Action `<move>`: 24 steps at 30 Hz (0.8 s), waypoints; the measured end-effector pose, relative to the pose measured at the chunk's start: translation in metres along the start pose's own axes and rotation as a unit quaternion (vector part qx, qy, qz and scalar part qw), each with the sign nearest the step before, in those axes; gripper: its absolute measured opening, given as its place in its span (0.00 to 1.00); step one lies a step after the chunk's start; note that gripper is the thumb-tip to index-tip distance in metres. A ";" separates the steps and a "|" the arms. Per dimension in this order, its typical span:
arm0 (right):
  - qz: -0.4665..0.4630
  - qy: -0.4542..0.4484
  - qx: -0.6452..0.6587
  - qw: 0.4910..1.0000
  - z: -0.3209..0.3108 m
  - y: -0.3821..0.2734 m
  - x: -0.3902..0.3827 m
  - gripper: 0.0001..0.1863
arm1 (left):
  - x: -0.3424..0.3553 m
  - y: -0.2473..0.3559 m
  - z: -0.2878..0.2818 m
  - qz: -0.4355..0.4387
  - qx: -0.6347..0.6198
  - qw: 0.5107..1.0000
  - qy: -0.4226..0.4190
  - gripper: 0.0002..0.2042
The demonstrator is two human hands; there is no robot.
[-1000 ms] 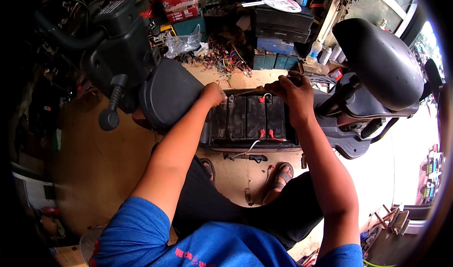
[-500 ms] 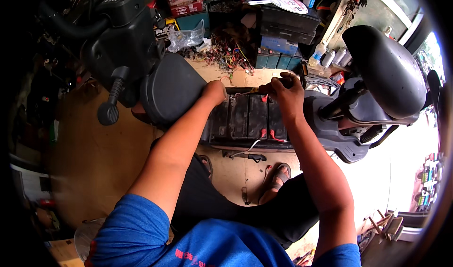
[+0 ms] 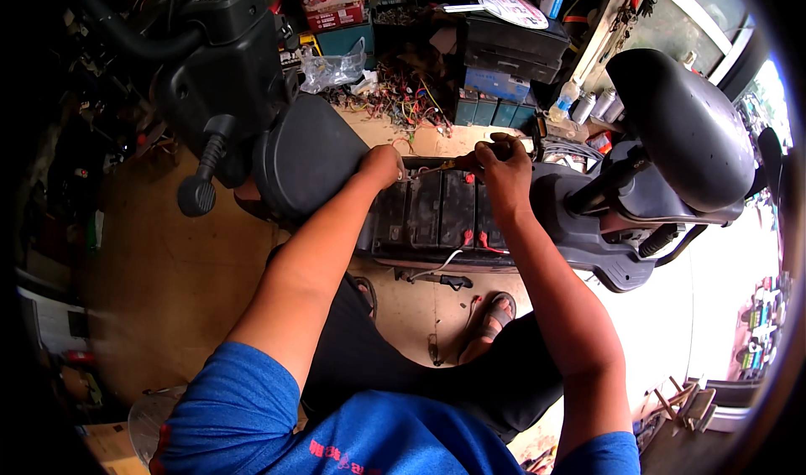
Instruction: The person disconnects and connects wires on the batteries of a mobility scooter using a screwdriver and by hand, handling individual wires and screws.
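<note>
An electric scooter's open battery compartment [image 3: 395,254] holds several black batteries [image 3: 426,211] in a row. My right hand [image 3: 508,169] is closed around a screwdriver [image 3: 453,165], whose thin shaft points left toward the far left end of the row. There my left hand [image 3: 384,167] is closed at the compartment's far edge, near the shaft's tip. Its fingertips are turned away, so what they pinch is hidden. Red-capped terminals [image 3: 468,237] and a red wire [image 3: 495,248] show on the batteries' near side. A white cable [image 3: 438,267] hangs over the near edge.
The scooter's seat [image 3: 684,131] rises at the right, its steering column with a grip [image 3: 206,169] at the left. Beyond the compartment lie tangled wires [image 3: 411,110], a clear plastic bag [image 3: 334,68] and stacked batteries [image 3: 495,108]. Spray cans [image 3: 600,104] stand far right. My sandalled foot [image 3: 497,317] is below.
My right hand has shifted very slightly left with the screwdriver. My left hand stays at the same spot, and the whole view has moved a little.
</note>
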State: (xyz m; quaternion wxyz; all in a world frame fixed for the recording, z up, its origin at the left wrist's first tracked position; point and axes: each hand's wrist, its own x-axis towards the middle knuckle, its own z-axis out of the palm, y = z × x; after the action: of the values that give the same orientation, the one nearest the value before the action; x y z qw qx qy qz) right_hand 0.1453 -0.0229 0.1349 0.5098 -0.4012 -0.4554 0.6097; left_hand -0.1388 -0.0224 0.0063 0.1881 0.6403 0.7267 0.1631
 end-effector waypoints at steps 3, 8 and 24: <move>-0.011 -0.007 -0.014 1.000 -0.005 0.009 0.008 0.21 | -0.001 0.008 -0.006 -0.011 0.016 0.999 -0.033 0.07; -0.022 -0.015 0.003 1.000 -0.004 0.017 0.015 0.20 | -0.004 0.020 -0.011 -0.023 0.039 0.998 -0.050 0.10; -0.069 0.014 -0.091 0.993 0.012 0.038 0.016 0.17 | -0.005 0.015 -0.002 0.000 0.055 0.998 0.019 0.09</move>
State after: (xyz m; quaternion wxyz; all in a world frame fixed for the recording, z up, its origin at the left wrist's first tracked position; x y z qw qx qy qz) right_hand 0.1219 -0.0114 0.1014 0.5185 -0.4219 -0.5286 0.5233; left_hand -0.1266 -0.0254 0.0156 0.1386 0.6461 0.7383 0.1351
